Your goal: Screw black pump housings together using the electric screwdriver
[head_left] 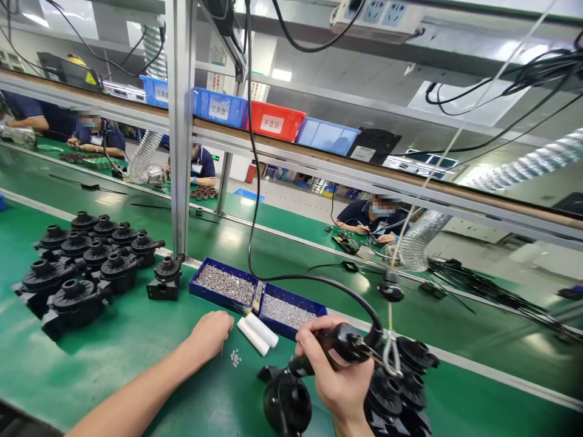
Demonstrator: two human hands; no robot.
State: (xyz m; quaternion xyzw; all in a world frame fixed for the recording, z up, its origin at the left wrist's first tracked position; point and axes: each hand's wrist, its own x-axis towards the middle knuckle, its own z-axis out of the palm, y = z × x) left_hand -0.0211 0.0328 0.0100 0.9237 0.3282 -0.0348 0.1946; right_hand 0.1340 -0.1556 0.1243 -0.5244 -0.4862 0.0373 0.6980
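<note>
My right hand (339, 379) is wrapped round a black electric screwdriver (339, 346) with a cable at its rear end. Its front end points down-left, close over a black pump-like housing (286, 400) on the green bench; whether they touch I cannot tell. My left hand (212, 335) is closed, fingers pressed together low over the bench; what it pinches is too small to make out. Just right of it lie several small washers (235, 358) and two white cylinders (252, 337). Behind these, a blue tray (214, 301) holds screws, and another blue tray (294, 331) holds small metal parts.
Several black housings (98, 252) stand at left, one (166, 273) apart by the post (181, 152). More housings (392, 394) sit right of my right hand, below a hanging metal hook (392, 358). Bins (276, 121) line the shelf. Across the bench, people (373, 215) work.
</note>
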